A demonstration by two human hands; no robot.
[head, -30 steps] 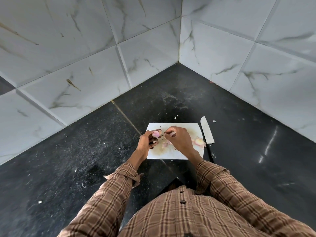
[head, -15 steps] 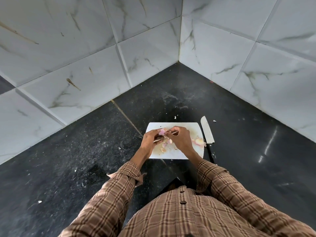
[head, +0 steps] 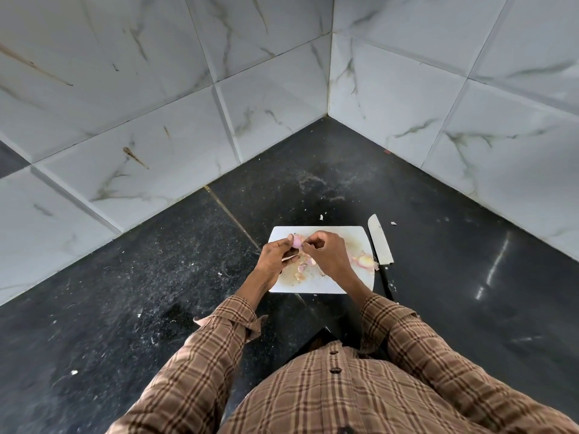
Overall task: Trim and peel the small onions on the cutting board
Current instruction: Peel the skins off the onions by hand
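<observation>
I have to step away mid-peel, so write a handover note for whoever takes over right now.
Left hand holds a small pink onion over the white rectangular cutting board.
Right hand pinches at its skin.
The steel-bladed, black-handled knife lies on the black counter, right of the board.
Done: pink peel scraps and another onion piece lie on the board.
Left: finish peeling this onion.

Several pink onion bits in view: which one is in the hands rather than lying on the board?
The small pink onion gripped by the left hand, with the right hand picking at it. The other pale pink pieces lie on the white cutting board.
</observation>
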